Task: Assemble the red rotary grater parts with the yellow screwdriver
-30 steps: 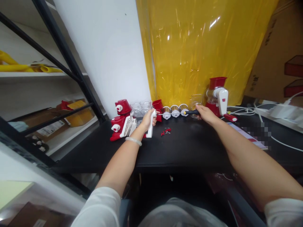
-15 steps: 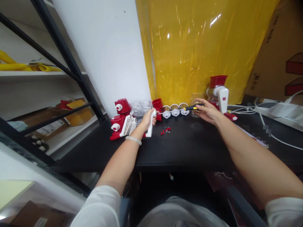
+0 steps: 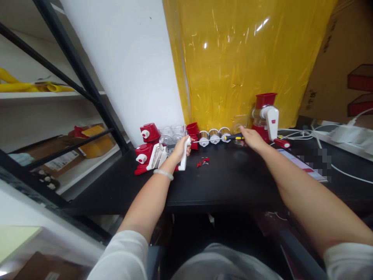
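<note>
A white crank handle (image 3: pixel 183 157) with a red grip is held upright in my left hand (image 3: pixel 181 149), its fingers wrapped round the upper end. My right hand (image 3: pixel 253 139) grips the black-and-yellow handle of a screwdriver (image 3: pixel 235 137). The screwdriver's long shaft runs level to the left, and its tip meets the top of the crank handle; the exact contact is too small to make out. Below the shaft, small red pieces and screws (image 3: pixel 204 161) lie on the black table (image 3: pixel 227 182). Three metal grater drums (image 3: pixel 214 136) stand behind the shaft.
Red-and-white grater parts (image 3: pixel 148 153) and clear cups (image 3: pixel 172 134) are at the left. On the right stand an assembled rotary grater (image 3: pixel 267 116), a printed sheet or flat device (image 3: pixel 301 165) and white cables (image 3: pixel 297 134). A yellow plastic curtain (image 3: pixel 247 58) hangs behind.
My right hand's fingers have gone from spread loosely about the screwdriver handle to closed round it. The left hand keeps its hold on the crank handle. The view has shifted slightly.
</note>
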